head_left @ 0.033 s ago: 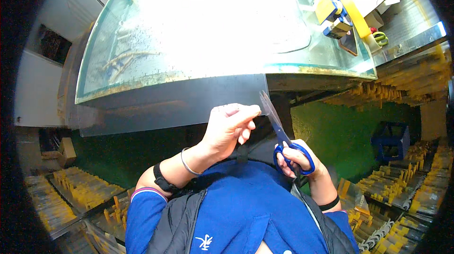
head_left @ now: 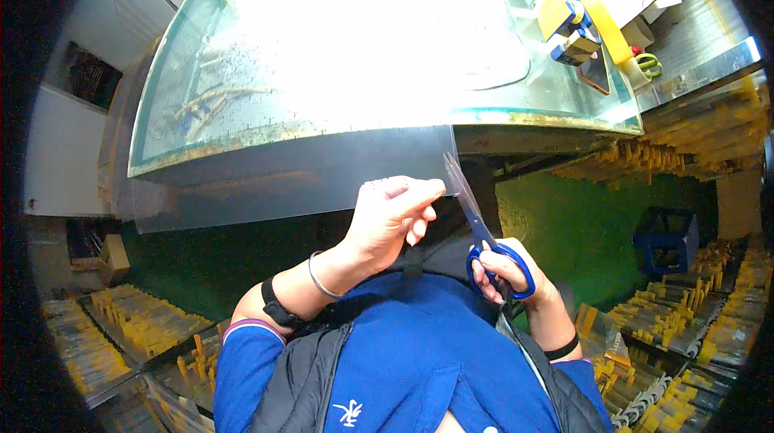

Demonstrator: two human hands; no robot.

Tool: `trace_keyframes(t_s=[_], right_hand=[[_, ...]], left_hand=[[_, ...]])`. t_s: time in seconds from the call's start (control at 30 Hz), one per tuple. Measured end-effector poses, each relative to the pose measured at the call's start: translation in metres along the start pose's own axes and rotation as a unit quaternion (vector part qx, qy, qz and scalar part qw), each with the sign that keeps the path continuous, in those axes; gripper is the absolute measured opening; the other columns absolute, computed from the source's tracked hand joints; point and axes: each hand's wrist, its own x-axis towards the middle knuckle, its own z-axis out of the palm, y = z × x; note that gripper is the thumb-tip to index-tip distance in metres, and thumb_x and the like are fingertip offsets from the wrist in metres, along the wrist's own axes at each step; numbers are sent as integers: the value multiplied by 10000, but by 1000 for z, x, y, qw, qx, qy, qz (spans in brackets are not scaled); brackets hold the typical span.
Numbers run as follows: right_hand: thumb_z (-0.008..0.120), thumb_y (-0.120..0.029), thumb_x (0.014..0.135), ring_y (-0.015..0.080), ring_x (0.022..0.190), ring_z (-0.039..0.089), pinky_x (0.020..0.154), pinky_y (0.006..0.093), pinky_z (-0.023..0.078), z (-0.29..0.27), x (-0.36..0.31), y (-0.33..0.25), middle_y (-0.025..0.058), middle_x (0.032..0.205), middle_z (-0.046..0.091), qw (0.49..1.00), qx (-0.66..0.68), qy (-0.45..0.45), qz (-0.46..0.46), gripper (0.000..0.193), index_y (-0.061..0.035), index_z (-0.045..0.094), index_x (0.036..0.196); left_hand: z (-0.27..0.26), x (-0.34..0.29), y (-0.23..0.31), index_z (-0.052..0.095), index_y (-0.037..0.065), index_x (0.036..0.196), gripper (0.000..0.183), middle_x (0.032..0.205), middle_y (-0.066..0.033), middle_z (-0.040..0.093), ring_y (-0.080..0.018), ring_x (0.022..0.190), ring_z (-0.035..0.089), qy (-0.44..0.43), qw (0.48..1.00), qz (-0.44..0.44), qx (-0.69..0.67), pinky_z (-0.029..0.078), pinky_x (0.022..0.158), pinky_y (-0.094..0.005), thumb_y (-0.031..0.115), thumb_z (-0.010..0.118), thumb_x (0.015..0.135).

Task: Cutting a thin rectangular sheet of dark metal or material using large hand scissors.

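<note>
A thin, see-through plastic sheet [head_left: 306,176] hangs over the near edge of a brightly lit glass-topped table [head_left: 387,122]. My left hand [head_left: 395,211] pinches the sheet at its near right corner, thumb on top. In my right hand [head_left: 516,268] is a pair of scissors [head_left: 477,223] with blue handles, my fingers through the loops. The blades point away from me and slightly left, at the sheet's right edge. Their tips are a little apart. Whether plastic lies between the blades is hard to make out.
At the table's far right stand a blue and yellow tape dispenser [head_left: 568,26], a phone [head_left: 595,74] and green-handled scissors [head_left: 647,66]. Racks of yellow-tabbed pieces [head_left: 145,316] lie to both sides below. A dark blue crate [head_left: 665,239] rests on the green floor [head_left: 556,215] at right.
</note>
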Motion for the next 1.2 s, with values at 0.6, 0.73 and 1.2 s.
trace_keyframes(t_s=[0.6,0.73,1.2], right_hand=[[631,-267,830,79,434,433,409,257,342,48,3,5,29,494,468,938,-220,258,-67,355,-42,492,594],[642,-240,818,102,477,390,440,290,331,44,10,13,57,514,445,924,-237,278,-117,358,-21,481,583],[619,-264,835,100,448,434,416,281,338,51,5,7,41,490,467,933,-212,279,-84,360,-39,487,587]], left_hand=[[5,0,-1,606,7,786,149,568,-28,548,-65,372,443,-13,1000,-14,-14,291,312,-186,148,655,796],[9,-4,-4,611,10,796,144,569,-27,548,-65,372,442,-16,1000,-20,-6,290,312,-187,148,653,797],[6,-6,-10,624,1,827,179,597,-45,585,-69,426,505,-58,997,-38,-45,366,353,-175,173,667,802]])
